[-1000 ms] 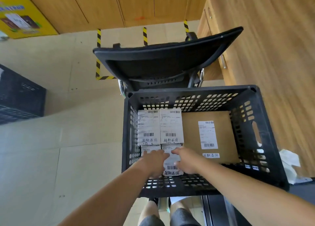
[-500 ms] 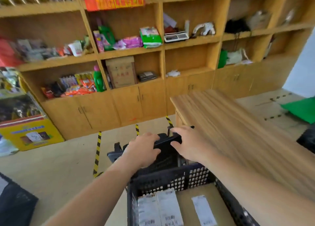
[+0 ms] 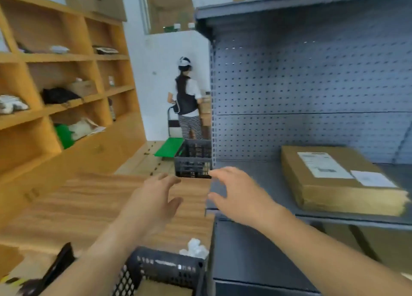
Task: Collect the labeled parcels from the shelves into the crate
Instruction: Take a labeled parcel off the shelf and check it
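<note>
facing a grey shelf (image 3: 256, 184) bearing a parcel (image 3: 334, 179), beside a wood counter (image 3: 89, 206); the crate (image 3: 160, 271) sits below. left hand (image 3: 153, 197) and right hand (image 3: 236, 195) hover empty, fingers spread; earlier both were curled in a grip.

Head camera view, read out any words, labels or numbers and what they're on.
No text is readable.
Large white label on the flat brown cardboard parcel: too blurred.
Small white label beside it: too blurred.
White marks on the black plastic crate: too blurred.
</note>
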